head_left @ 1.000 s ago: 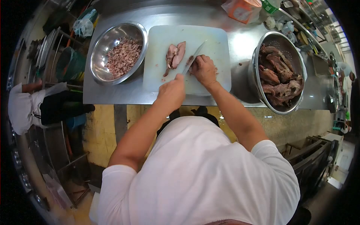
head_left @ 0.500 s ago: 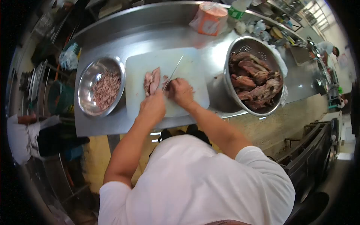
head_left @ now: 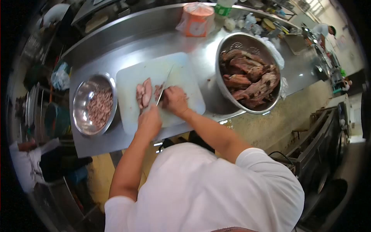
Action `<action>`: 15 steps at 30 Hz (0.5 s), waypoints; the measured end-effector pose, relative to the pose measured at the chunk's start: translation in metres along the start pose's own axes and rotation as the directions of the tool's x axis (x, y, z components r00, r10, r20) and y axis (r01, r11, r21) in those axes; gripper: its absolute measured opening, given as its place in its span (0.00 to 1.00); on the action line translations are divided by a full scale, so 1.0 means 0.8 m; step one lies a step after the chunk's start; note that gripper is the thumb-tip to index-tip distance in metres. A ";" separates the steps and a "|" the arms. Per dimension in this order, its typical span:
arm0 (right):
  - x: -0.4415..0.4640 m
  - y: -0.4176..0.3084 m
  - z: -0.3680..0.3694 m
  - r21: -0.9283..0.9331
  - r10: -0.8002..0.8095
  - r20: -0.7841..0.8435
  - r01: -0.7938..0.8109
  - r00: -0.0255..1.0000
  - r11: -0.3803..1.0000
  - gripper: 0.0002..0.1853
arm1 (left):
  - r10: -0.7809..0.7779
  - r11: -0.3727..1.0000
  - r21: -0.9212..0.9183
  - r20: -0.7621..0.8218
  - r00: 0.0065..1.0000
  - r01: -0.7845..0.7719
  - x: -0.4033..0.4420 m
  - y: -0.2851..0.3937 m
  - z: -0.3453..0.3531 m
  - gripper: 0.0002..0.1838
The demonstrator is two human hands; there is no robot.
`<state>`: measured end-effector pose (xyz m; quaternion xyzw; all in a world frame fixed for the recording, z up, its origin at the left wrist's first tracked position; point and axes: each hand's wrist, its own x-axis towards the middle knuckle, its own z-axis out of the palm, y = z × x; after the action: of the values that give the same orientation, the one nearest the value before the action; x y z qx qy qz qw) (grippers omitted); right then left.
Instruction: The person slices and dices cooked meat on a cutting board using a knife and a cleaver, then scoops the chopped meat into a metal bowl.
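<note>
My left hand (head_left: 150, 121) is closed round the handle of a knife (head_left: 165, 82), its blade slanting up and away over the white cutting board (head_left: 184, 63). Just right of the blade, my right hand (head_left: 176, 101) has its fingers curled over a dark piece of meat, mostly hidden under them. Small chopped bits (head_left: 158, 91) lie left of the blade, and a few more lie beyond my right hand. Further left on the board rest pale pink meat slices (head_left: 144, 93).
A steel bowl of diced meat (head_left: 99, 108) stands left of the board. At right, a colander (head_left: 221, 82) holds large dark meat pieces. An orange bagged container (head_left: 198, 21) sits at the steel table's back. Other people (head_left: 323, 29) are at the edges.
The view has turned, so the board and bowls appear further left and tilted. More chopped bits show left of the blade. Both hands keep their hold.
</note>
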<state>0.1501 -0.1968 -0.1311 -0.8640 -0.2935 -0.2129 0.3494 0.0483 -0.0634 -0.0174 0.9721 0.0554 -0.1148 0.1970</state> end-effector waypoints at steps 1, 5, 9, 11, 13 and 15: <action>0.001 0.001 0.002 0.006 -0.014 -0.018 0.014 1.000 1.000 0.10 | 0.031 0.999 0.021 -0.041 0.999 -0.030 0.022 -0.006 0.007 0.19; 0.005 -0.011 -0.007 0.002 0.017 -0.025 -0.017 1.000 1.000 0.09 | 0.036 0.997 0.065 0.037 0.999 -0.038 -0.011 0.004 -0.043 0.15; -0.004 0.006 0.004 -0.038 0.026 0.033 -0.025 0.999 0.999 0.10 | -0.006 1.000 0.002 0.071 0.997 0.006 0.000 -0.014 0.006 0.10; -0.003 0.006 0.006 -0.076 0.034 0.087 -0.027 0.996 0.997 0.12 | -0.007 1.000 0.021 0.047 0.999 0.006 0.017 -0.003 -0.008 0.13; -0.004 0.003 0.003 -0.037 0.068 0.095 -0.065 0.993 0.997 0.11 | 0.048 0.999 0.005 0.048 0.998 -0.049 0.011 0.007 -0.034 0.15; -0.001 0.002 0.006 -0.037 0.068 0.050 -0.066 0.996 0.997 0.11 | 0.035 0.999 0.028 0.101 0.994 -0.038 -0.018 0.010 -0.052 0.17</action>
<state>0.1518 -0.1947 -0.1355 -0.8846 -0.2694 -0.1840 0.3332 0.0439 -0.0549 0.0266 0.9688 0.0258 -0.1610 0.1869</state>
